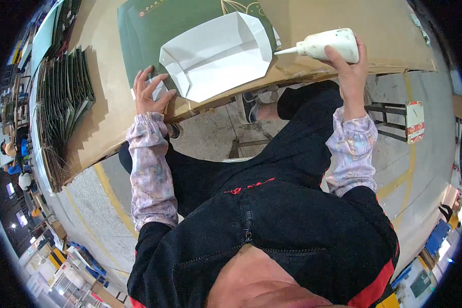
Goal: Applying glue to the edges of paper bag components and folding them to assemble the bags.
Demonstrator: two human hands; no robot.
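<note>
A white squeeze bottle [329, 45] with a thin pointed nozzle lies sideways in my right hand [351, 69], fingers wrapped round its base end. The nozzle tip points left, close to the right side of a white folded paper tray [223, 54] with raised, creased flaps. Beneath the tray is a dark green printed sheet [138, 38] with gold line patterns. My left hand [151, 95] rests with its fingers spread at the sheet's near left corner, over a small white flap [159, 88]. What lies under the palm is hidden.
A stack of folded dark green pieces [61, 97] stands at the left of the brown cardboard-covered table [105, 123]. The table's near edge runs just past my knees. A stool [413, 122] stands on the floor at right. Other people [23, 154] are far off at left.
</note>
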